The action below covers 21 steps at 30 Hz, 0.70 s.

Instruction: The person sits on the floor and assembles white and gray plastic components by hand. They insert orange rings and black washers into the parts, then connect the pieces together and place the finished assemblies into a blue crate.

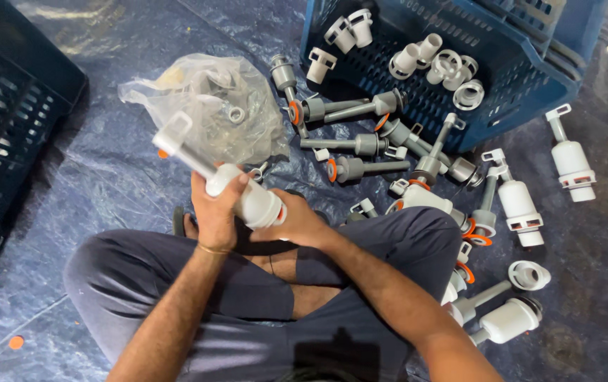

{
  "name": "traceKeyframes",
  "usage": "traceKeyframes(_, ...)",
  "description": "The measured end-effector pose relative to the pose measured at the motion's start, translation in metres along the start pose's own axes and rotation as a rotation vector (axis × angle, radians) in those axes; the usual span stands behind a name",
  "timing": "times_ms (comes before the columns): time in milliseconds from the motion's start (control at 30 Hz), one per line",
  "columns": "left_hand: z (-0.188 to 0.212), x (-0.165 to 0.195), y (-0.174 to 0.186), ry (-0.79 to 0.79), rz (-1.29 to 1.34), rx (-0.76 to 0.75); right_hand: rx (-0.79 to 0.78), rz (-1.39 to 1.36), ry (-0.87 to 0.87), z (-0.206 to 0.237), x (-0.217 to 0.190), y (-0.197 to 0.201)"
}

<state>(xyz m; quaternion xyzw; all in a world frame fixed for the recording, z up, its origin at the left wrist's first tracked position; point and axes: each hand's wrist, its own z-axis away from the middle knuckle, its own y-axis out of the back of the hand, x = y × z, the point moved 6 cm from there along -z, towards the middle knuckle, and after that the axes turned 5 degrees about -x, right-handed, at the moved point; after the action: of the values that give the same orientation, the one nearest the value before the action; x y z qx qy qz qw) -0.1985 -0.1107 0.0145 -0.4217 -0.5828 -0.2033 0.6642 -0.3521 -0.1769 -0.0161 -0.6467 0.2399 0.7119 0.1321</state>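
I sit cross-legged on a blue plastic sheet. My left hand (215, 209) grips the middle of a white plastic valve body (237, 189) whose thin stem with a square end points up and left. My right hand (295, 225) closes on the wide lower end of the same valve, where an orange ring shows. Just beyond my hands lies a clear plastic bag (208, 106) with small fittings inside.
Several grey valve stems with orange washers (350, 141) lie ahead. A blue crate (459, 64) tipped at top right holds white caps. White valve assemblies (519, 205) are scattered on the right. A dark crate (7, 141) stands at left.
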Motion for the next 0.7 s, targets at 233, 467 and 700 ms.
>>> traceKeyframes(233,-0.002,0.009,-0.035,0.003,0.11,-0.21,-0.084,-0.148,-0.017,0.0,-0.008,-0.003)
traceKeyframes(467,0.007,0.016,-0.041,0.056,0.617,-0.609,-0.588,-0.703,-0.228,0.015,0.001,-0.025)
traceKeyframes(700,-0.006,-0.006,-0.029,0.062,0.273,-0.295,-0.165,-0.022,-0.046,-0.008,-0.004,-0.007)
